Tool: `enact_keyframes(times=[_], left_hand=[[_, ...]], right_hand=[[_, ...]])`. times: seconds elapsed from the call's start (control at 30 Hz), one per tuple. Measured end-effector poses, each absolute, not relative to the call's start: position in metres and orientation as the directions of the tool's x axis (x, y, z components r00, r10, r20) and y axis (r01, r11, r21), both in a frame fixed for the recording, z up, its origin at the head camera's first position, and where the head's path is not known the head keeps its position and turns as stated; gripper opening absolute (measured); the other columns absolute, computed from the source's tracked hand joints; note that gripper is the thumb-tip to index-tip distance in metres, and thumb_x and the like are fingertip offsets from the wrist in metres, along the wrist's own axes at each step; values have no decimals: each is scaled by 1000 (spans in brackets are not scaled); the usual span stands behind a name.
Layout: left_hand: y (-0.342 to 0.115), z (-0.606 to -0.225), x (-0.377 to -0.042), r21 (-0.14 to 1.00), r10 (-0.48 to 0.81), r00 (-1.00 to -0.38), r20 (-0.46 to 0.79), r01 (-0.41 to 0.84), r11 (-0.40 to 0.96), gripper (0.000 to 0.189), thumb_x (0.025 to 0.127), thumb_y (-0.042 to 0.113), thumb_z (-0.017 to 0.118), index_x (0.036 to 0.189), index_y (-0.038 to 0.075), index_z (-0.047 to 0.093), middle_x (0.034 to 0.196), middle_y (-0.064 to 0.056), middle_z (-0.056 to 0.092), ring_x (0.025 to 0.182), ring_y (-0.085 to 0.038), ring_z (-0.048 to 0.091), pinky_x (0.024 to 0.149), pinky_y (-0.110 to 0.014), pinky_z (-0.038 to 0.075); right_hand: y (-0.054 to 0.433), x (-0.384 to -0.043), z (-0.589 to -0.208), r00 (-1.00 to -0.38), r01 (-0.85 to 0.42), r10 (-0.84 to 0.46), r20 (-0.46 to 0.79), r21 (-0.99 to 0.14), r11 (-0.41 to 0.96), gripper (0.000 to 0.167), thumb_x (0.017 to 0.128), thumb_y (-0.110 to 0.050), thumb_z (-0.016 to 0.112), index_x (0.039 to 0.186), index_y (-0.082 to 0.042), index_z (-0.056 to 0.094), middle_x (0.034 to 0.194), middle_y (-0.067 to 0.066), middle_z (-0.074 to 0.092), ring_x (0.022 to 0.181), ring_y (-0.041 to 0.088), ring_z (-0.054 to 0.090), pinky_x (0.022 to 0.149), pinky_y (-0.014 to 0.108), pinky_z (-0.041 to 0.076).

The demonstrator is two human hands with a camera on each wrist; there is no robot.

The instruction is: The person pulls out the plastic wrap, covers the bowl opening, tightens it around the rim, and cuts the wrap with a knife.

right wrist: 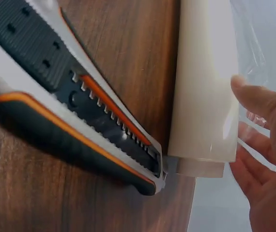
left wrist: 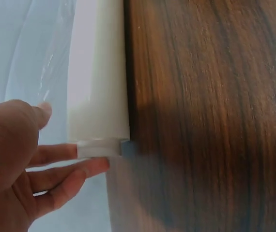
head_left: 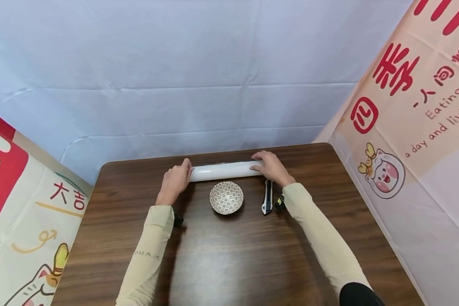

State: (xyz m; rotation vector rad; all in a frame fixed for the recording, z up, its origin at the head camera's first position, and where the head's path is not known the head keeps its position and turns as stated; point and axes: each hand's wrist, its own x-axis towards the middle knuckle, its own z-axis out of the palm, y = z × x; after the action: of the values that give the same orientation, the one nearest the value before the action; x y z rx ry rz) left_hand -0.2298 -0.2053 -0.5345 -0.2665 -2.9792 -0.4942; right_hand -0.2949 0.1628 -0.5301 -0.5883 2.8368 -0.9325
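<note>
From the patterned bowl (head_left: 226, 197) as the clock's centre in the head view, the white roll (head_left: 222, 171) lies at 12 o'clock, near the far edge of the worktop (head_left: 222, 263). The left hand (head_left: 176, 180), at 10 o'clock, is loose: its fingers touch the roll's near end in the left wrist view, the thumb standing apart. The right hand (head_left: 271, 166), at 2 o'clock, grasps the other end, thumb on top, fingertips hidden behind it. Clear film (left wrist: 53, 53) shows beyond the roll, its edges hard to trace. Both wrist views cut off the roll's farther end. At 3 o'clock lies the utility knife (head_left: 267, 197), its handle cropped in the right wrist view. Dark items (head_left: 280, 203) by the cuffs are partly covered and unclear.
</note>
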Motion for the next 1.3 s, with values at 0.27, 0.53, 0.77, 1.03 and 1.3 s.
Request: enact_keyframes(times=[0.27, 0.53, 0.77, 1.03, 1.3], left_hand=[[-204, -520, -235, 309, 153, -984, 90, 174, 935, 20, 112, 28, 52, 114, 8, 57, 77, -13, 66, 63, -31, 64, 57, -45, 51], [-205, -513, -236, 309, 206, -977, 54, 212, 927, 29, 110, 27, 57, 126, 12, 76, 127, -18, 72, 112, -38, 69, 88, -55, 60], [-211, -512, -240, 515, 215, -977, 6, 188, 836, 27, 108, 22, 61, 119, 6, 79, 116, -15, 79, 86, -24, 70, 77, -40, 56], [-218, -507, -246, 725, 200, -978, -51, 102, 681, 26, 106, 26, 64, 120, 10, 79, 110, -15, 81, 92, -27, 79, 66, -29, 54], [-223, -513, -249, 825, 182, -978, -103, 18, 565, 27, 109, 24, 60, 125, 8, 75, 122, -18, 77, 110, -32, 77, 84, -38, 63]], right_hand=[[164, -299, -523, -925, -329, -379, 27, -558, 762, 29, 102, -19, 70, 122, 2, 74, 123, 19, 72, 111, 34, 70, 96, 50, 58], [170, -298, -518, -925, -336, -377, 41, -549, 765, 10, 101, -17, 72, 100, -9, 77, 98, 11, 77, 85, 23, 69, 75, 38, 57], [174, -296, -516, -928, -282, -372, 16, -682, 675, 4, 97, -9, 74, 101, -9, 72, 96, 9, 75, 88, 23, 68, 76, 35, 54], [179, -302, -516, -903, -320, -429, 28, -711, 626, 13, 99, -9, 72, 109, -12, 81, 107, 9, 76, 97, 22, 68, 82, 32, 54], [178, -303, -513, -915, -269, -403, -18, -717, 643, 9, 99, -24, 76, 96, -16, 78, 100, 5, 76, 87, 22, 65, 75, 34, 52]])
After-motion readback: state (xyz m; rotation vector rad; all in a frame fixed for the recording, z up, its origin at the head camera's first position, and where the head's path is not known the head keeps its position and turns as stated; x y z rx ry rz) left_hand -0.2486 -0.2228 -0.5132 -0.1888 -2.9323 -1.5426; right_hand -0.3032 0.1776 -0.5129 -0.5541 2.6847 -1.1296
